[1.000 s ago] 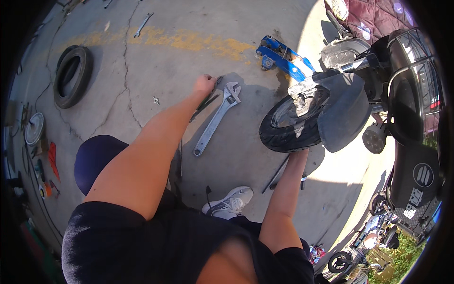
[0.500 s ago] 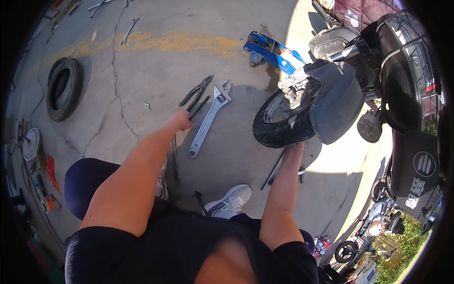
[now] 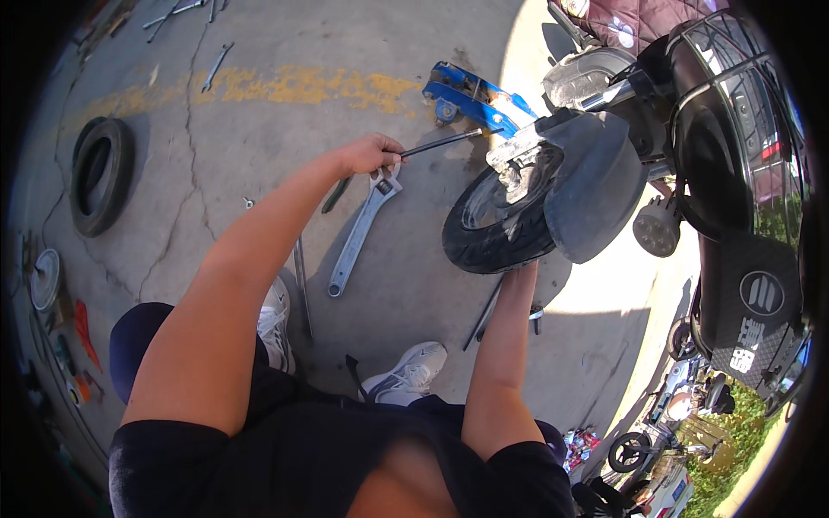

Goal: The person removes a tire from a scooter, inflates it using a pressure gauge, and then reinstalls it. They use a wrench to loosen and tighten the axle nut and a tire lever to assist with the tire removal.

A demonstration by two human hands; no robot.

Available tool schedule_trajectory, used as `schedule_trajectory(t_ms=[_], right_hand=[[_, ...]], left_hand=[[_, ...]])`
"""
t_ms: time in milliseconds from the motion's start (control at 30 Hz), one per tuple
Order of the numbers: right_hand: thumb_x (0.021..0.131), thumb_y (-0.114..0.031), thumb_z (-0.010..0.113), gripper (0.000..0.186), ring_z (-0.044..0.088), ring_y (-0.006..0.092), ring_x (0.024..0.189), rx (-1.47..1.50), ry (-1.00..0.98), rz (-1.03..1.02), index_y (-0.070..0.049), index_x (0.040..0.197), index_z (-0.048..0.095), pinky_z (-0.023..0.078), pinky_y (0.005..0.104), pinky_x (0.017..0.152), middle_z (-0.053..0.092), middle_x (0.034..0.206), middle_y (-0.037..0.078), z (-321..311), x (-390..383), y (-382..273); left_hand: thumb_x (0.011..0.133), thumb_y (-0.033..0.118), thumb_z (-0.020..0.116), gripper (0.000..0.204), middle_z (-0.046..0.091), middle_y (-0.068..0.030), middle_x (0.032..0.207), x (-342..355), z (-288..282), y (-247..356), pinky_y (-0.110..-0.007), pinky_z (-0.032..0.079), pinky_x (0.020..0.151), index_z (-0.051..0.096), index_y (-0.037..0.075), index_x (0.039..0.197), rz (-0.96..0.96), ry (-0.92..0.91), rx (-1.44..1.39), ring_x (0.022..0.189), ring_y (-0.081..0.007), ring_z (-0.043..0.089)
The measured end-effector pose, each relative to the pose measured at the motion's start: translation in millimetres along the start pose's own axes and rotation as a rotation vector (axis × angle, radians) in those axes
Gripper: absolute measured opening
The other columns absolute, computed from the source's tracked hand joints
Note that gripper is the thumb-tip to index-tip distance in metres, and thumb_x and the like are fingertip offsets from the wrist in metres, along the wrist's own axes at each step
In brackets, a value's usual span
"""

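Observation:
My left hand (image 3: 373, 154) is closed around one end of a long, thin dark rod (image 3: 438, 143). The rod's far end, with a short bright section, reaches toward the wheel hub. Below this hand lies a large adjustable wrench (image 3: 357, 242) on the concrete. Beside it a dark plier handle (image 3: 335, 196) shows; the rest of the pliers is covered by my hand. My right forearm (image 3: 509, 328) goes up to the underside of the scooter's front wheel (image 3: 484, 246), where tyre and fender (image 3: 596, 186) hide that hand and its fingers.
A blue floor jack (image 3: 475, 95) stands beyond the wheel. At far left lie loose tyres (image 3: 108, 177). A slim bar (image 3: 302, 285) rests by my left shoe, and more tools (image 3: 488, 315) lie under my right forearm. A wrench (image 3: 218, 67) lies farther off.
My left hand has lifted the dark rod from beside the pliers and carried it up and right toward the hub. My right arm stays under the wheel. The view has shifted slightly.

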State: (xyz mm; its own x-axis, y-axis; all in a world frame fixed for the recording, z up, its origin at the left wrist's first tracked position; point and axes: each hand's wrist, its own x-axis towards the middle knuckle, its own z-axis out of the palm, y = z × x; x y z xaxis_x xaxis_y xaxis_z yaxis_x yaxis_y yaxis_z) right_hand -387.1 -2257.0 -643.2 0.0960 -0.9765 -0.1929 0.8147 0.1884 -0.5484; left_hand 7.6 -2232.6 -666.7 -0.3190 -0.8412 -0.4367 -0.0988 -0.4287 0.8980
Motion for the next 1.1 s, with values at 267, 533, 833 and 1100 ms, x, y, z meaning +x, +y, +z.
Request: schedule_trajectory(t_ms=[267, 533, 833, 1100], right_hand=[[0.100, -0.034, 0.050, 0.042, 0.060, 0.0213, 0.104, -0.018, 0.016, -0.007, -0.003, 0.128, 0.055, 0.049, 0.0354, 0.090, 0.062, 0.119, 0.008, -2.4, 0.6, 0.5], [0.100, -0.035, 0.051, 0.043, 0.060, 0.0209, 0.102, -0.024, 0.027, -0.018, -0.003, 0.127, 0.056, 0.049, 0.0351, 0.089, 0.063, 0.117, 0.008, -5.0, 0.9, 2.4], [0.099, -0.036, 0.052, 0.044, 0.061, 0.0206, 0.101, -0.043, 0.041, -0.016, -0.003, 0.126, 0.056, 0.049, 0.0348, 0.087, 0.063, 0.116, 0.008, -8.9, -0.7, 2.3], [0.099, -0.038, 0.053, 0.044, 0.061, 0.0203, 0.099, -0.066, 0.057, -0.011, -0.002, 0.125, 0.057, 0.050, 0.0345, 0.085, 0.064, 0.114, 0.008, -11.9, -3.5, 1.9]], left_hand=[[0.092, 0.008, 0.056, 0.018, 0.064, -0.0041, 0.075, 34.2, 16.9, 19.1, -0.030, 0.050, 0.062, 0.068, 0.002, 0.103, 0.155, 0.046, 0.356, 0.067, -0.0118, 0.060], [0.088, 0.004, 0.058, 0.017, 0.064, -0.0078, 0.080, 63.7, -1.0, 3.7, -0.035, 0.049, 0.067, 0.067, 0.002, 0.102, 0.289, 0.042, 0.543, 0.073, -0.0186, 0.061], [0.082, 0.002, 0.068, 0.015, 0.064, -0.0099, 0.091, 116.6, -34.3, 67.4, -0.037, 0.048, 0.077, 0.071, 0.005, 0.096, 0.768, 0.103, 0.704, 0.091, -0.0238, 0.062], [0.084, 0.030, 0.075, 0.027, 0.069, -0.0077, 0.079, 113.7, -1.0, 101.5, -0.034, 0.049, 0.072, 0.073, 0.004, 0.091, 0.340, 0.280, 0.421, 0.075, -0.0161, 0.062]])
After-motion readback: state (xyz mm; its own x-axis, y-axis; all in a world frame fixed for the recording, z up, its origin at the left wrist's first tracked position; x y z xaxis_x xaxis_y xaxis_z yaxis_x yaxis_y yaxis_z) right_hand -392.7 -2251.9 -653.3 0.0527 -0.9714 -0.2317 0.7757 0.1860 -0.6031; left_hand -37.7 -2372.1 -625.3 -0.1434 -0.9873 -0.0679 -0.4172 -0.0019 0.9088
